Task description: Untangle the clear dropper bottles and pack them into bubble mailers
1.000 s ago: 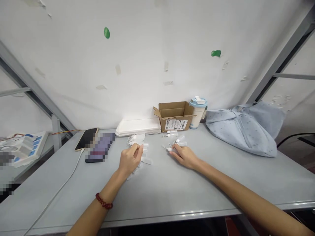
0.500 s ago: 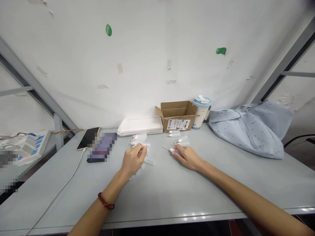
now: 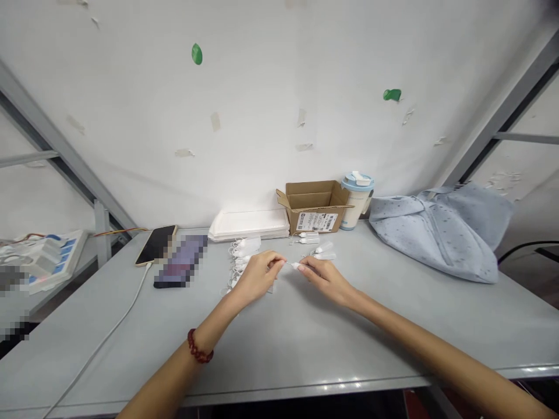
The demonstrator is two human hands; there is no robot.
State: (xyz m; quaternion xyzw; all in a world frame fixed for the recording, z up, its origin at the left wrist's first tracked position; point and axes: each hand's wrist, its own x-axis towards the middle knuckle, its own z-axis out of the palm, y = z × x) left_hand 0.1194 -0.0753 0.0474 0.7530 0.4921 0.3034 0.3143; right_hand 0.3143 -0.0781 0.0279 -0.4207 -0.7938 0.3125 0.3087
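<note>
My right hand (image 3: 326,279) is closed on a small clear tube with a white tip (image 3: 296,265), its body mostly hidden by the fingers. At the tube's thin end my left hand (image 3: 255,278) pinches with thumb and forefinger, holding what looks like its thin white cord. Several similar tubes with looped cords (image 3: 244,247) lie in a column on the table behind and beside my left hand, partly covered by it. Just beyond my right hand lie two more tubes (image 3: 325,249), and another small group (image 3: 309,238) rests in front of the cardboard box.
Along the wall stand a stack of white trays (image 3: 248,224), an open cardboard box (image 3: 317,220), a blue-lidded cup (image 3: 356,203) and a pale blue cloth bag (image 3: 437,233). Two phones, one a dark phone (image 3: 157,244) with a white cable (image 3: 117,326), lie left on the grey table (image 3: 279,349).
My left hand has moved right, from the column of tubes to the tip of the tube in my right hand, and now pinches there. My right hand has barely moved.
</note>
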